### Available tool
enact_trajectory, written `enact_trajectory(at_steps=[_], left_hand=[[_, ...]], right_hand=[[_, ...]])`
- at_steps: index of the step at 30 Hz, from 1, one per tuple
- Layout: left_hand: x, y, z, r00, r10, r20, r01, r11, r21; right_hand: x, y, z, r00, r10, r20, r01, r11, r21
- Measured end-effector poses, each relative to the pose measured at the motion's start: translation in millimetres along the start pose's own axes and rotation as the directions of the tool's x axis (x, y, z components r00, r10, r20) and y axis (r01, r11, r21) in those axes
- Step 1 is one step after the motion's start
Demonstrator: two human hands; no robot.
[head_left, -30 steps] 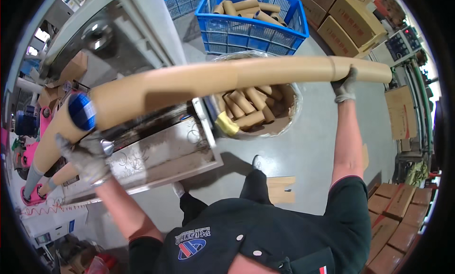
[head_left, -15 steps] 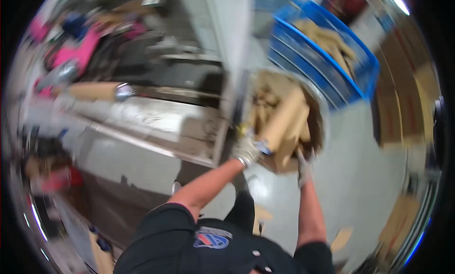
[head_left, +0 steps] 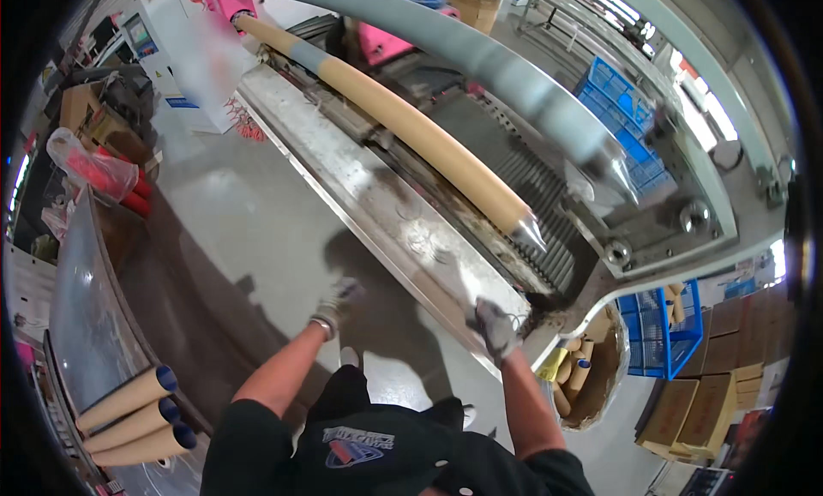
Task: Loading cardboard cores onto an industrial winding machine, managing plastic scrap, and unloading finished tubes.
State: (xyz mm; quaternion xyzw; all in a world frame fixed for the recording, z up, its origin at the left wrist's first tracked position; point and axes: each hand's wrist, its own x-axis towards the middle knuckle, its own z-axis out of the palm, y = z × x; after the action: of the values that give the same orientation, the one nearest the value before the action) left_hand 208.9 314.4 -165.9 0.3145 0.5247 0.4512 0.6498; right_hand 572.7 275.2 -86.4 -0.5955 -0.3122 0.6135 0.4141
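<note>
My left hand [head_left: 334, 307], in a pale work glove, hangs over the floor in front of the machine; motion smears its fingers. Over the front rim of the machine's long metal trough [head_left: 326, 153] is my gloved right hand [head_left: 497, 329]. Its fingers reach forward with nothing seen in them; whether it touches the rim I cannot tell. Beyond both hands, a long brown cardboard tube [head_left: 420, 132] sits on a shaft with a shiny pointed end [head_left: 530, 233]. A thick grey roller [head_left: 480, 54] runs above it, also ending in a metal point.
Several cardboard tubes [head_left: 129, 410] lie on a grey table [head_left: 86, 299] at my left. Right of the machine stand a bin [head_left: 610, 367] of short tube pieces, a blue crate [head_left: 647, 333] and stacked cartons [head_left: 686, 410]. A white control cabinet [head_left: 180, 59] is at the far left.
Both hands have left the tube bin, where they were among cardboard tubes. The view has swung toward the machine, and the bin now lies at the right.
</note>
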Motion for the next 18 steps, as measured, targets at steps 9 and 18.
enact_trajectory(at_steps=[9,18], left_hand=[[195.4,278.2,-165.3,0.917,0.251,-0.311,-0.135,0.927,0.350],[476.4,437.6,-245.0,0.945,0.252,-0.210,-0.162,0.915,0.368]], right_hand=[[225.0,-115.3,120.0,0.921,-0.181,-0.346,0.390,0.377,0.840],[214.1,-150.2,156.6,0.802,-0.239,-0.547,0.586,0.491,0.645]])
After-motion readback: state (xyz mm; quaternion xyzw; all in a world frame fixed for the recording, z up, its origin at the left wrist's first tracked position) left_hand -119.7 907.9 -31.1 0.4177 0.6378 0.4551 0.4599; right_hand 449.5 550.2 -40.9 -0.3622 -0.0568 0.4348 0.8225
